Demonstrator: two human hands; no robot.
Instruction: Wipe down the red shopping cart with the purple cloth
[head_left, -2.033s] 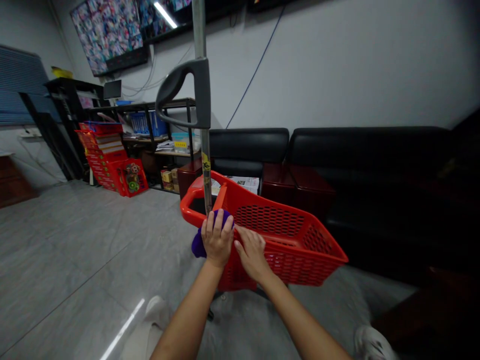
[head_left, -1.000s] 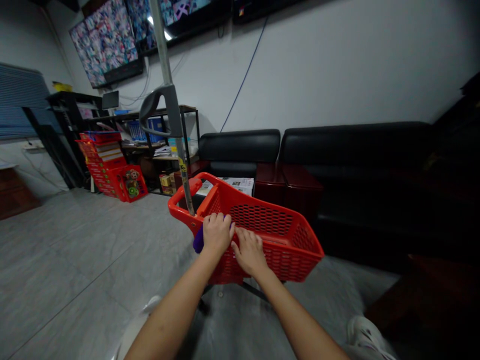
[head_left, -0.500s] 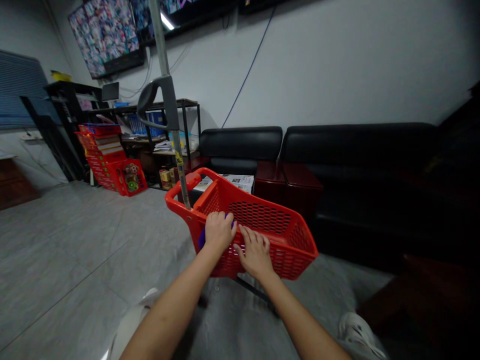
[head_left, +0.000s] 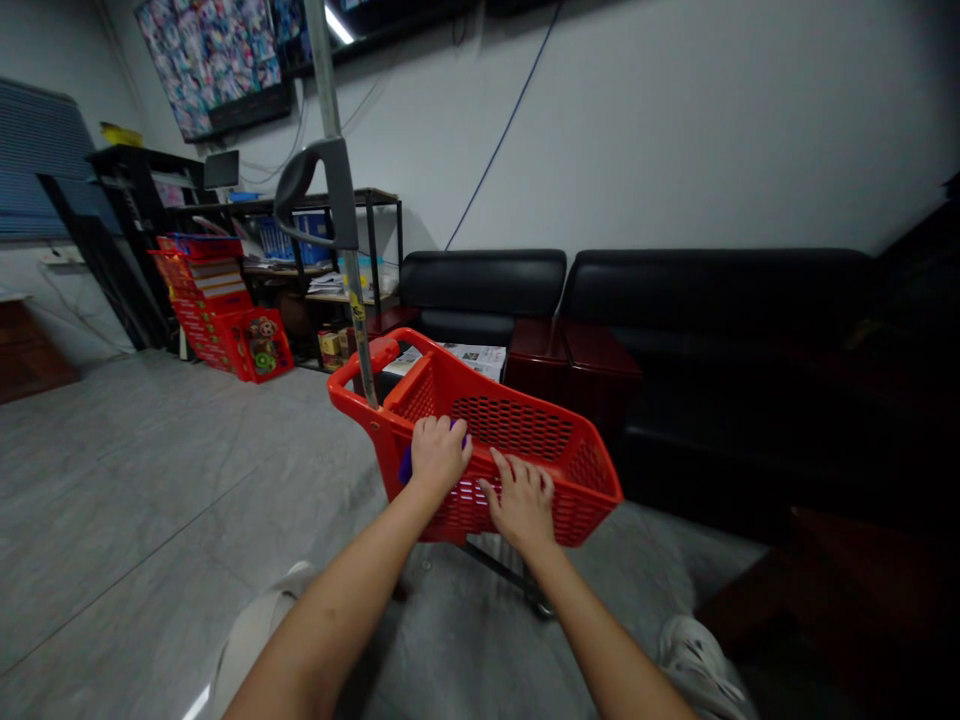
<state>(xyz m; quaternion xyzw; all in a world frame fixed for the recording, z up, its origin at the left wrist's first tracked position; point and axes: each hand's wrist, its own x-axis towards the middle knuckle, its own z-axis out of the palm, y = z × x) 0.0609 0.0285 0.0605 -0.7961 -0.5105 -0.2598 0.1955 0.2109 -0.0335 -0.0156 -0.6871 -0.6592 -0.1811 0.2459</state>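
Note:
A red plastic shopping cart [head_left: 517,430] with a perforated basket stands before me, its handle at the left. My left hand [head_left: 439,455] is closed over the near rim, around a purple cloth [head_left: 406,467] that shows only at its edges. My right hand [head_left: 523,500] rests on the near side just right of it, fingers spread over the rim, holding nothing. By the cart's handle rises a metal pole [head_left: 322,75] with a grey loop handle [head_left: 341,195].
Black sofas [head_left: 484,290] with dark red armrests line the wall behind the cart. Newspapers [head_left: 480,358] lie beyond the basket. Stacked red baskets [head_left: 202,310] and a shelf rack [head_left: 371,245] stand at the left. My shoe [head_left: 694,650] is on the grey floor at lower right.
My right hand has shifted slightly right along the rim, away from the left. The cart's far right end has swung a little left. My left hand keeps its hold.

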